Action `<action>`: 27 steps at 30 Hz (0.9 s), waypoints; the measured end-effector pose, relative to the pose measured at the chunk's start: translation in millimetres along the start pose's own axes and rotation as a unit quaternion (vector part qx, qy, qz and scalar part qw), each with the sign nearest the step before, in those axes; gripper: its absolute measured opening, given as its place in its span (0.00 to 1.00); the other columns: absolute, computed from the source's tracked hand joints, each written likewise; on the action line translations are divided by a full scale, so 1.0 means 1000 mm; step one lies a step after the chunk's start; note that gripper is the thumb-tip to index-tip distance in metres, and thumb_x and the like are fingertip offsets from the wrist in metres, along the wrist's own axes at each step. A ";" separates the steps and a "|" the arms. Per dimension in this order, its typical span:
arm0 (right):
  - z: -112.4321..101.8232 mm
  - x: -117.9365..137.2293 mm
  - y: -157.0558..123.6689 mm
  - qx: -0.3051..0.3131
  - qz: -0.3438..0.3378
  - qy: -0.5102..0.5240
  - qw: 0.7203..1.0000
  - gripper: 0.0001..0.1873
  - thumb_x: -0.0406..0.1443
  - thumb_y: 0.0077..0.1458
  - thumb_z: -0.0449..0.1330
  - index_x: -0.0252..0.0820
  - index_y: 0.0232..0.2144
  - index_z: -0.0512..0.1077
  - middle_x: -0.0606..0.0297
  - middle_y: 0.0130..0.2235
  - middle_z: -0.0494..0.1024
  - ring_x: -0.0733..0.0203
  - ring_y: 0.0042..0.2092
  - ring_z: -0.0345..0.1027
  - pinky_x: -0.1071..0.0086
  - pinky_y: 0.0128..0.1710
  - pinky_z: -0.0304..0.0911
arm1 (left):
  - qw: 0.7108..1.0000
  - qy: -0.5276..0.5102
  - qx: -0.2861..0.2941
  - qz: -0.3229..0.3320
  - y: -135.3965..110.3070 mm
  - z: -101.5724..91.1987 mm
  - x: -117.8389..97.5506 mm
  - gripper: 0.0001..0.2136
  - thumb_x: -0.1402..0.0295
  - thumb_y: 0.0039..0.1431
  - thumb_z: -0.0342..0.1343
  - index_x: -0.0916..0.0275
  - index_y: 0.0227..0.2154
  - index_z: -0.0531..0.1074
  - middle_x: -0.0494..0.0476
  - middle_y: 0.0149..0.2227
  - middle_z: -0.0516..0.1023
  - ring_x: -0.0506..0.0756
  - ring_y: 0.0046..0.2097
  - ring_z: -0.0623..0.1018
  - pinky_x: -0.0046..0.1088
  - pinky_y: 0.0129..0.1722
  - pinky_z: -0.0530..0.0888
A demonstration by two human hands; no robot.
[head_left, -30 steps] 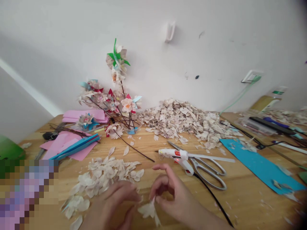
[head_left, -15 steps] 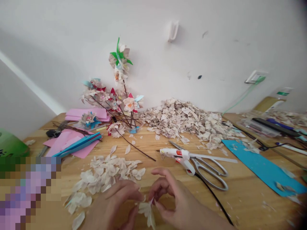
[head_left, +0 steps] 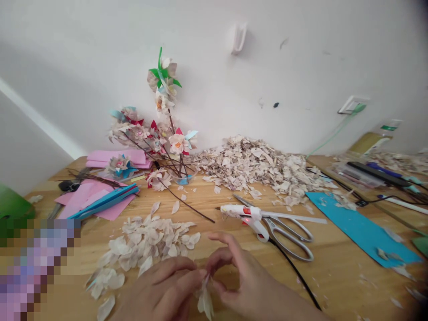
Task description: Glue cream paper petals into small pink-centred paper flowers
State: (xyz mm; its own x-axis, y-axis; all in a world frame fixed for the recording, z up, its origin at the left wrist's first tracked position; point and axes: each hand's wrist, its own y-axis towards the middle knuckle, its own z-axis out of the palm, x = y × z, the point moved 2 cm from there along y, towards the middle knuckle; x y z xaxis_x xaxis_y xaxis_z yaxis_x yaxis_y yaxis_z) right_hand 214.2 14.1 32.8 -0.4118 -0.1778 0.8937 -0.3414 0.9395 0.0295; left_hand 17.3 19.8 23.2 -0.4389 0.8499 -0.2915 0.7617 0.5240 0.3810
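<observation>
A small flower of pale dried petals [head_left: 205, 301] hangs downward between my hands, low in the middle of the head view. My right hand [head_left: 239, 272] pinches its narrow, pinkish top between thumb and fingers, the index finger arched above. From the other side my left hand [head_left: 170, 285] is closed, its fingertips pressed against that same top; its thumb is hidden. Just beyond my left hand lies a loose spread of pale petals [head_left: 150, 238]. To the right, a white glue gun [head_left: 242, 211] with a lit red light rests across silver scissors [head_left: 290, 240].
Petal flowers on twigs [head_left: 179, 142] stand in a clear dish at the back left. A heap of dried petals [head_left: 250, 162] lies against the wall. Pink paper [head_left: 117, 158] is on the left, a blue sheet [head_left: 354, 227] on the right. The glue gun's black cord [head_left: 297, 274] runs toward the front edge.
My left hand has moved right, and its fingers have closed onto the top of the petal flower. The right hand keeps its pinch. The whole view has shifted slightly.
</observation>
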 end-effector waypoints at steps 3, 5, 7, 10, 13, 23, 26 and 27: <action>0.000 0.000 -0.001 0.004 0.000 0.001 1.000 0.35 0.25 0.45 0.58 0.52 0.52 0.51 0.71 0.37 0.76 0.64 0.41 0.71 0.64 0.46 0.63 | 1.000 0.008 0.011 0.011 0.004 -0.002 -0.001 0.21 0.78 0.54 0.50 0.59 0.52 0.58 0.57 0.44 0.74 0.51 0.45 0.74 0.22 0.41 0.73; 0.000 0.000 -0.001 0.003 -0.003 0.002 1.000 0.35 0.25 0.45 0.58 0.52 0.52 0.51 0.71 0.37 0.76 0.64 0.41 0.71 0.64 0.46 0.63 | 1.000 0.012 0.020 0.015 0.006 -0.003 -0.002 0.22 0.77 0.54 0.50 0.59 0.52 0.57 0.56 0.44 0.75 0.52 0.45 0.74 0.23 0.42 0.73; 0.001 -0.001 -0.001 0.001 -0.007 0.004 1.000 0.35 0.25 0.45 0.58 0.51 0.52 0.51 0.72 0.36 0.76 0.64 0.41 0.71 0.65 0.46 0.64 | 1.000 0.014 0.022 0.016 0.007 -0.005 -0.004 0.22 0.77 0.55 0.50 0.59 0.52 0.56 0.57 0.44 0.75 0.52 0.45 0.75 0.24 0.41 0.73; 0.001 -0.002 -0.001 -0.002 -0.010 0.007 1.000 0.34 0.25 0.45 0.58 0.51 0.52 0.51 0.72 0.36 0.76 0.65 0.40 0.71 0.66 0.45 0.64 | 0.999 0.006 0.035 0.016 0.008 -0.006 -0.005 0.22 0.77 0.55 0.50 0.58 0.52 0.55 0.57 0.44 0.76 0.53 0.46 0.75 0.25 0.41 0.73; 0.001 -0.002 -0.001 -0.003 -0.012 0.009 1.000 0.35 0.25 0.45 0.58 0.51 0.52 0.51 0.72 0.36 0.76 0.65 0.40 0.71 0.66 0.44 0.65 | 0.998 -0.021 0.053 0.005 0.009 -0.007 -0.005 0.23 0.77 0.55 0.49 0.57 0.53 0.54 0.58 0.45 0.76 0.54 0.47 0.74 0.27 0.42 0.73; 0.001 -0.004 0.000 -0.016 -0.021 0.009 1.000 0.34 0.25 0.45 0.58 0.52 0.52 0.51 0.71 0.37 0.76 0.64 0.40 0.71 0.65 0.45 0.65 | 0.984 -0.151 0.013 -0.091 0.011 -0.007 -0.005 0.25 0.80 0.47 0.52 0.50 0.47 0.61 0.55 0.43 0.74 0.54 0.43 0.75 0.28 0.40 0.73; 0.002 -0.005 0.000 -0.016 -0.010 0.031 0.999 0.33 0.25 0.46 0.58 0.52 0.51 0.52 0.71 0.36 0.76 0.63 0.40 0.71 0.64 0.45 0.65 | 0.979 -0.168 0.038 -0.110 0.011 -0.007 -0.007 0.23 0.80 0.45 0.53 0.50 0.44 0.62 0.52 0.43 0.74 0.53 0.43 0.75 0.27 0.40 0.73; 0.002 -0.005 0.001 -0.014 -0.007 0.044 0.999 0.33 0.25 0.46 0.58 0.51 0.51 0.52 0.70 0.36 0.76 0.63 0.40 0.71 0.64 0.44 0.66 | 0.978 -0.171 0.042 -0.111 0.012 -0.007 -0.007 0.23 0.80 0.44 0.53 0.50 0.43 0.62 0.51 0.42 0.74 0.53 0.42 0.75 0.27 0.39 0.73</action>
State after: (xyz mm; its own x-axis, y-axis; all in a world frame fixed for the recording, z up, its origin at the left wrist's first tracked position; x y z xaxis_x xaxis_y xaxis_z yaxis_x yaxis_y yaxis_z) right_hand 214.2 15.0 27.1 -0.3309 -0.1648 0.9292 -0.3222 0.9452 0.0529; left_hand 26.1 19.9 35.6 -0.4241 0.6398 -0.6410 0.7087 0.6751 0.2049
